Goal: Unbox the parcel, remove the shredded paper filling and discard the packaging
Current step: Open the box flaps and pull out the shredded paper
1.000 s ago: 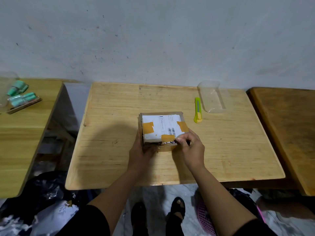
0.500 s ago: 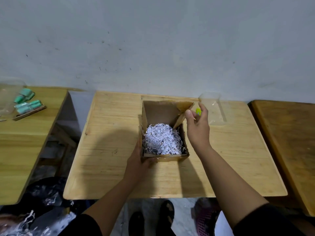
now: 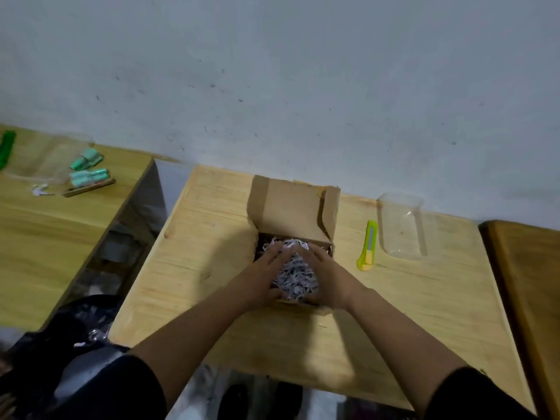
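Cardboard box (image 3: 291, 207) open on center wooden table (image 3: 212, 237), lid flap up toward wall. L hand (image 3: 266, 268) + R hand (image 3: 325, 274) both inside, cupped around wad of shredded paper (image 3: 295, 275) from either side. Yellow-green utility knife (image 3: 368, 245) just right of box, clear plastic container (image 3: 401, 225) beside it.

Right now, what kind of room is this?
Probably a plain workroom for unpacking, not a shop. Bare wooden tables stand along a scuffed white wall, with an open cardboard box of shredded paper and a yellow-green utility knife beside it.
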Action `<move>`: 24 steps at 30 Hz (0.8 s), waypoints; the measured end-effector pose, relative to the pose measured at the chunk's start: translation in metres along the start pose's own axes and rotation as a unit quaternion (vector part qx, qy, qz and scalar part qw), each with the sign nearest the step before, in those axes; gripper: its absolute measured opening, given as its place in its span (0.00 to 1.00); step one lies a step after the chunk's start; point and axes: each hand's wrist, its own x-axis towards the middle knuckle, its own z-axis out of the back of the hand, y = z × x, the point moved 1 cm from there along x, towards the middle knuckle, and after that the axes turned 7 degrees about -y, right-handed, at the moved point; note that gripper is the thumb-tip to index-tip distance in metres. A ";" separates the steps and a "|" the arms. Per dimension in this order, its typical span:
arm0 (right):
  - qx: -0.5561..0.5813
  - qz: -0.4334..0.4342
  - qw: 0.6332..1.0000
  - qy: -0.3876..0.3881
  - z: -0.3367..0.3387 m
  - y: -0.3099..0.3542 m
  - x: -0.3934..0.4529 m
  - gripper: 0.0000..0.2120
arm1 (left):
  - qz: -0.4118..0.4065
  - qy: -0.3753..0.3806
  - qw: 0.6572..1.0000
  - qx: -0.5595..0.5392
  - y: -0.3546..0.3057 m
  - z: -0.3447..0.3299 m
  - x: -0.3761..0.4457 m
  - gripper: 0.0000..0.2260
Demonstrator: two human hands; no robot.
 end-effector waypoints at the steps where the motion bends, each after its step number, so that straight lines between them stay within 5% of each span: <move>1: -0.014 0.008 1.000 0.010 -0.002 -0.002 0.002 0.50 | 0.018 0.015 0.999 0.026 -0.002 -0.002 0.006 0.43; 5: -0.025 0.021 0.999 0.043 -0.011 -0.004 0.010 0.52 | 0.045 0.051 0.992 0.102 -0.009 -0.008 0.022 0.46; 13: -0.064 -0.020 0.998 0.012 -0.034 -0.002 0.024 0.55 | 0.083 0.027 0.994 0.073 -0.006 -0.020 0.031 0.48; 24: -0.045 -0.041 0.998 -0.008 -0.044 -0.008 0.026 0.43 | 0.111 0.006 0.993 0.033 -0.009 -0.016 0.034 0.36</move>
